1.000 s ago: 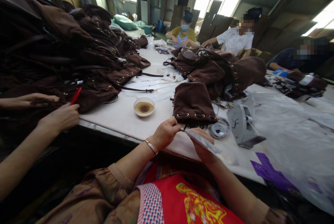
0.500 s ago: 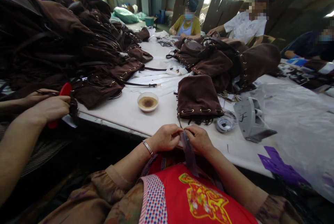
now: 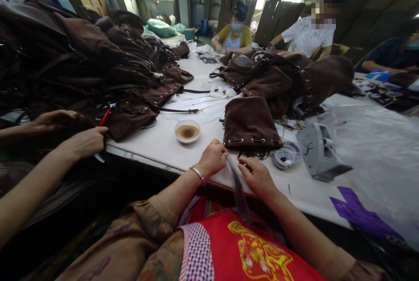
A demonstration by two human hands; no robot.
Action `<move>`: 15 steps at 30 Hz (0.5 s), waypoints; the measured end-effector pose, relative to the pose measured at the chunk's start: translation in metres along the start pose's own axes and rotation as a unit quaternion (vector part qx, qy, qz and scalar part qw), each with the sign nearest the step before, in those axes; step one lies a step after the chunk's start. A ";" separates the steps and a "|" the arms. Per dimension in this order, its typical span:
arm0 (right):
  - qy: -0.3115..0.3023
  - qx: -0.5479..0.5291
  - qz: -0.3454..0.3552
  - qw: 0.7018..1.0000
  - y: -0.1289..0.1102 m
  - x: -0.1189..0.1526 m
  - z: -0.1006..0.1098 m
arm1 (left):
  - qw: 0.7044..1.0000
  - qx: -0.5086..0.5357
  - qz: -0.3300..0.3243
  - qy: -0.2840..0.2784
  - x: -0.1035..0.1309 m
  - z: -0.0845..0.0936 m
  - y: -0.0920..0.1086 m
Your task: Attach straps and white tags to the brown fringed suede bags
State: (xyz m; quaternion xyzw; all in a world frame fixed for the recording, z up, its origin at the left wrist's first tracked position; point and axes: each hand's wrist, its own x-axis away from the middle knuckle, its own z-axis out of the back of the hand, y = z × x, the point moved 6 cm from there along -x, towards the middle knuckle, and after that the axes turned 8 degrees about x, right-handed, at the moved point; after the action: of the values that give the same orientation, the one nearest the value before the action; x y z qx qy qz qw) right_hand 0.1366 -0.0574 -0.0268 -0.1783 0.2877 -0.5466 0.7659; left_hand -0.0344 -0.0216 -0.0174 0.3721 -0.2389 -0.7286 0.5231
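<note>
My left hand is closed at the table's front edge, its fingertips pinching the top of a greyish translucent plastic strip. The strip hangs down over my red apron. To the right of it, apart from the strip, is my right hand, with bent fingers drawn together. Something thin and dark shows at those fingertips, too small to name. Just beyond both hands a dark brown drawstring bag lies on the table, its eyelets and fringe towards me.
A bowl of brownish stuff stands left of the bag. Right of it are a tape roll, a grey tape dispenser and clear plastic sheeting. Brown bags are heaped at left. A co-worker's hand holds a red-handled tool nearby.
My hands have moved apart: the right has left the strip and shifted right, while the left has risen slightly, still pinching it. The co-worker's hands at left have shifted with the red-handled tool.
</note>
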 end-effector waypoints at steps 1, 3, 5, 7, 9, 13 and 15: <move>0.000 0.006 -0.002 1.000 0.000 0.003 0.001 | 1.000 -0.014 0.012 0.008 -0.007 0.001 -0.003; -0.012 0.020 -0.009 1.000 -0.001 0.012 0.001 | 0.998 -0.041 0.033 0.026 -0.019 0.005 -0.011; -0.032 0.047 -0.022 0.998 -0.005 0.023 -0.002 | 0.996 -0.062 0.047 0.042 -0.028 0.007 -0.017; -0.045 0.097 -0.023 0.994 -0.016 0.033 -0.007 | 0.994 -0.077 0.054 0.058 -0.033 0.007 -0.023; -0.046 0.163 -0.009 0.986 -0.029 0.041 -0.012 | 0.992 -0.089 0.057 0.069 -0.036 0.005 -0.028; -0.070 0.258 0.015 0.963 -0.045 0.045 -0.021 | 0.989 -0.106 0.039 0.092 -0.034 0.006 -0.027; -0.100 0.244 0.027 0.964 -0.043 0.043 -0.022 | 0.986 -0.122 -0.016 0.109 -0.027 0.013 -0.014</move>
State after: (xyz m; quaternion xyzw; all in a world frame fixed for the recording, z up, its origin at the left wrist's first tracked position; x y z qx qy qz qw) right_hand 0.1011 -0.1110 -0.0292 -0.0313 0.0724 -0.5589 0.8255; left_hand -0.0483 0.0075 -0.0118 0.3865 -0.0836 -0.7155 0.5760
